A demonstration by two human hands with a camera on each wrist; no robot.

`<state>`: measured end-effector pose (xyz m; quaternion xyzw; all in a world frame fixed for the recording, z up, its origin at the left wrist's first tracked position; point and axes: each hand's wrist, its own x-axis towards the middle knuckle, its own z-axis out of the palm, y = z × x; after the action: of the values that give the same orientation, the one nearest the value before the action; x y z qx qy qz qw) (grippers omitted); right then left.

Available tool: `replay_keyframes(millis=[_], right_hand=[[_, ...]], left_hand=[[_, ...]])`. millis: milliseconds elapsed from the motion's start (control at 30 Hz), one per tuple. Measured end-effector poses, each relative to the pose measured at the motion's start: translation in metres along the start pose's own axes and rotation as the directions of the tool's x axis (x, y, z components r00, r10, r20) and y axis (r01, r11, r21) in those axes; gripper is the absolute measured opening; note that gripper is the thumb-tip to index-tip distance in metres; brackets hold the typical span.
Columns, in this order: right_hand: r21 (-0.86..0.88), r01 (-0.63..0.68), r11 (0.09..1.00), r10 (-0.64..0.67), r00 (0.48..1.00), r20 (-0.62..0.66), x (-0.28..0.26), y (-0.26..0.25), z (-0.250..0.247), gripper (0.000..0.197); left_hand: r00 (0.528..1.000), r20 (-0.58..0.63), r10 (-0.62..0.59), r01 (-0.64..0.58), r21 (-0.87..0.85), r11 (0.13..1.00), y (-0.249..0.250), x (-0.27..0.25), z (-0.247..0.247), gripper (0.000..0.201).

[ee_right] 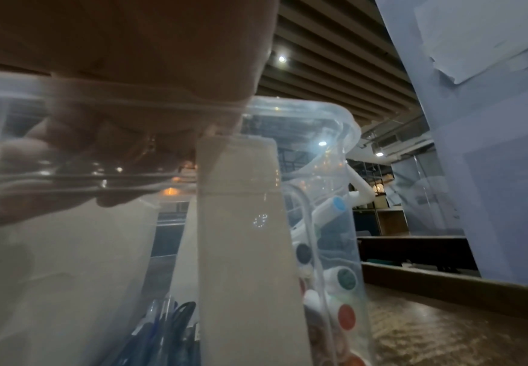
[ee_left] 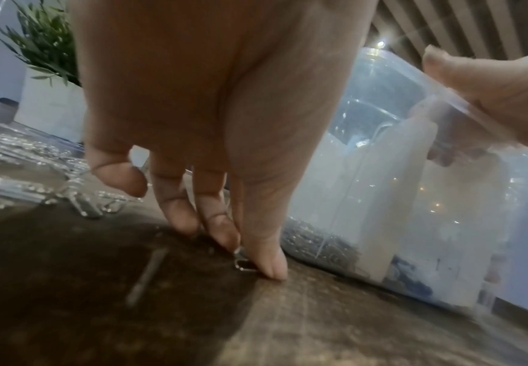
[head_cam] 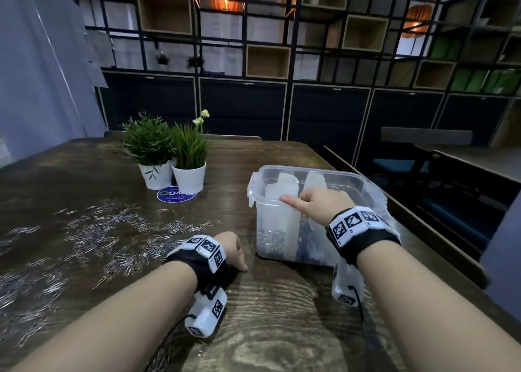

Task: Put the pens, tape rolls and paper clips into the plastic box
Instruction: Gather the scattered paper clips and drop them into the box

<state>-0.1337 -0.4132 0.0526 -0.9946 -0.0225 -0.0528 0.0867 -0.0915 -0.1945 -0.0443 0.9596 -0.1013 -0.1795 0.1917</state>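
Observation:
A clear plastic box with white dividers stands on the wooden table, right of centre. Its left compartment holds a heap of paper clips; pens and white markers with coloured ends fill the others. My right hand grips the near rim, fingers curled inside the wall, thumb lying along the rim. Many loose paper clips lie scattered across the left of the table. My left hand is down on the table by the box's front left corner, thumb and fingertip pinching a single paper clip.
Two potted plants in white pots stand behind the clips, with a round blue sticker in front of them. The table's right edge runs close behind the box, with a dark chair beyond it. Bare wood lies between my forearms.

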Motion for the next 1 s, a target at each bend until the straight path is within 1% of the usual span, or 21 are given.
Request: replay_keyframes(millis=[67, 167, 233, 267, 367, 400, 467, 533, 667, 700, 800, 867, 967, 1000], right_hand=[[-0.027, 0.01, 1.0, -0.01, 1.0, 0.001, 0.002, 0.002, 0.003, 0.077], [-0.028, 0.016, 0.999, -0.015, 1.0, 0.008, 0.003, 0.002, 0.003, 0.08], [-0.01, 0.016, 1.0, -0.015, 1.0, 0.023, 0.002, 0.0, 0.001, 0.077], [-0.003, 0.015, 1.0, -0.015, 0.999, 0.035, 0.001, -0.001, 0.001, 0.076], [0.022, 0.016, 1.0, -0.018, 0.997, 0.073, -0.004, -0.007, 0.001, 0.075], [0.025, 0.017, 1.0, -0.019, 0.996, 0.084, -0.005, -0.01, 0.002, 0.076], [0.032, 0.02, 0.999, -0.023, 0.995, 0.093, -0.007, -0.018, 0.003, 0.079], [0.034, 0.024, 0.999, -0.026, 0.996, 0.089, -0.009, -0.026, 0.005, 0.081], [0.05, 0.015, 0.999, -0.02, 0.995, 0.095, -0.013, -0.038, 0.006, 0.08], [0.05, 0.013, 0.999, -0.018, 0.995, 0.097, -0.014, -0.039, 0.007, 0.08], [0.049, -0.004, 0.999, 0.0, 0.995, 0.096, -0.012, -0.04, 0.008, 0.081], [0.049, -0.004, 0.999, -0.001, 0.996, 0.091, -0.01, -0.039, 0.009, 0.084], [0.045, -0.005, 0.999, 0.001, 0.996, 0.091, -0.013, -0.04, 0.007, 0.078], [0.045, -0.011, 0.999, 0.007, 0.996, 0.091, -0.014, -0.04, 0.006, 0.075]], left_hand=[[0.999, 0.04, 0.008, -0.01, 0.046, 0.999, 0.005, 0.003, 0.003, 0.018], [0.999, 0.038, 0.01, -0.016, 0.164, 0.986, 0.006, -0.003, 0.001, 0.013], [1.0, -0.011, -0.022, 0.024, 0.196, 0.98, -0.006, -0.012, -0.008, 0.024], [0.998, -0.045, -0.052, 0.06, 0.19, 0.98, -0.016, -0.017, -0.015, 0.026], [0.974, -0.18, -0.136, 0.174, 0.211, 0.962, -0.053, -0.031, -0.031, 0.018], [0.966, -0.203, -0.157, 0.198, 0.203, 0.959, -0.065, -0.033, -0.032, 0.016], [0.972, -0.175, -0.157, 0.182, 0.136, 0.974, -0.078, -0.037, -0.029, 0.024], [0.979, -0.145, -0.145, 0.161, 0.113, 0.98, -0.081, -0.04, -0.025, 0.028], [0.984, -0.115, -0.133, 0.152, 0.175, 0.973, -0.075, -0.039, -0.028, 0.012], [0.985, -0.109, -0.134, 0.153, 0.185, 0.971, -0.075, -0.037, -0.029, 0.012], [0.982, -0.148, -0.121, 0.143, 0.15, 0.978, -0.078, -0.03, -0.029, 0.027], [0.978, -0.172, -0.115, 0.141, 0.152, 0.978, -0.079, -0.027, -0.028, 0.03], [0.987, -0.131, -0.092, 0.113, 0.159, 0.981, -0.08, -0.024, -0.028, 0.016], [0.99, -0.117, -0.079, 0.097, 0.15, 0.984, -0.081, -0.023, -0.028, 0.016]])
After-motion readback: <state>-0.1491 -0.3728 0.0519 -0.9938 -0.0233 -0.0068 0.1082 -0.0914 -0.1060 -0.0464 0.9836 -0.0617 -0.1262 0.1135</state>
